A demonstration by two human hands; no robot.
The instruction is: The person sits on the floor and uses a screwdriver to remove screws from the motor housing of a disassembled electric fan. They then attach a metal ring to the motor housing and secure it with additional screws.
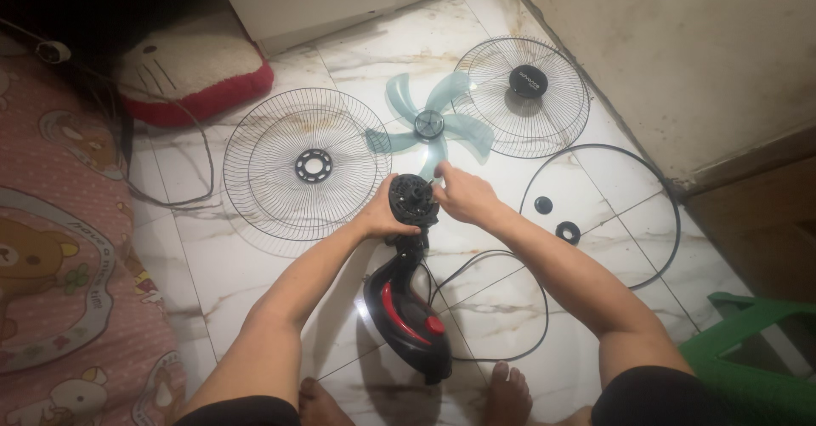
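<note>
The black fan motor head [414, 202] stands up from the marble floor [255, 264] on its black and red base [406, 315], face turned upward, and everything else is told from it. The left hand [384, 215] wraps round the motor head's left side, fingers closed against the housing, apparently to keep it steady. The right hand [459, 195] comes in from the right with its fingertips pinched together at the top edge near the shaft, as if working a small part there; what it pinches is too small to tell. Just beyond the motor head lies the pale blue blade [429, 126], flat on the floor. To its left rests the rear wire guard [303, 169], and further off beyond the blade to the right lies the front wire guard [521, 94] with its dark centre cap. Right of the motor head a thin black ring [599, 218] encircles two small round black nuts [556, 219]. The power cord [501, 307] loops near the base, and the person's bare feet [501, 392] sit on either side of it.
</note>
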